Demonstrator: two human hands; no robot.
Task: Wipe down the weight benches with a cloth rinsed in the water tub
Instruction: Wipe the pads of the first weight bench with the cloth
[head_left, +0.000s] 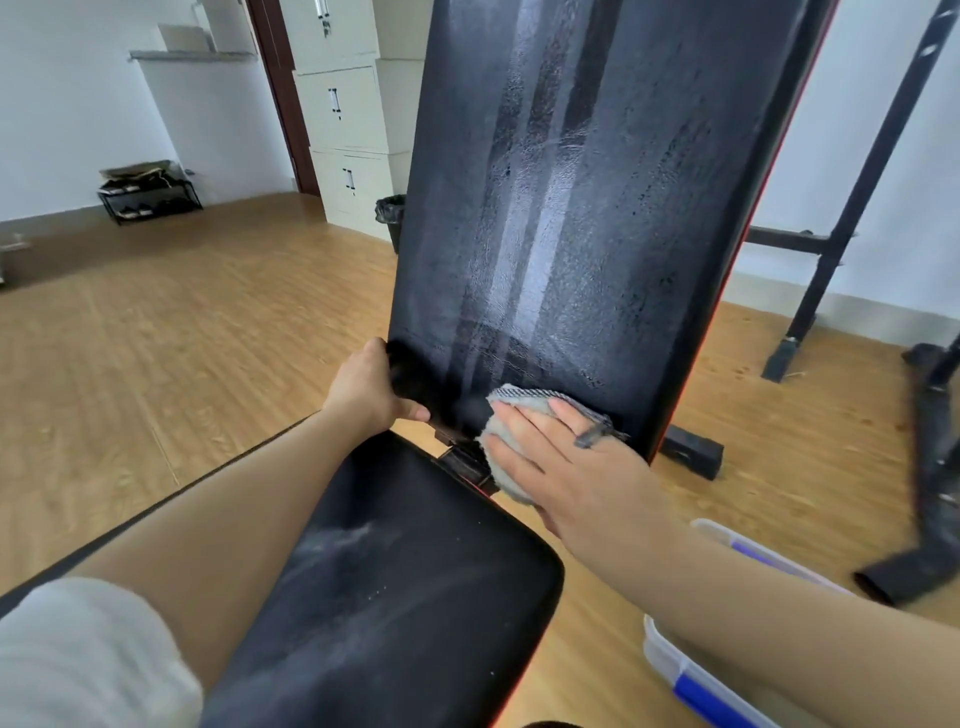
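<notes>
A black weight bench fills the middle of the view, its raised back pad (582, 208) streaked with wet wipe marks and its seat pad (415, 582) lying below. My right hand (561, 467) presses a grey cloth (506, 467) flat against the bottom end of the back pad. My left hand (369, 389) grips the lower left corner of that pad. A clear plastic water tub (696, 670) with a blue handle sits on the floor at the lower right, partly hidden by my right forearm.
Wooden floor stretches to the left. Stacked white cabinets (353, 119) and a black-lined bin (390, 213) stand behind the bench. A low shoe rack (148, 195) is by the far wall. Black rack posts (852, 208) and floor bars (930, 467) stand at the right.
</notes>
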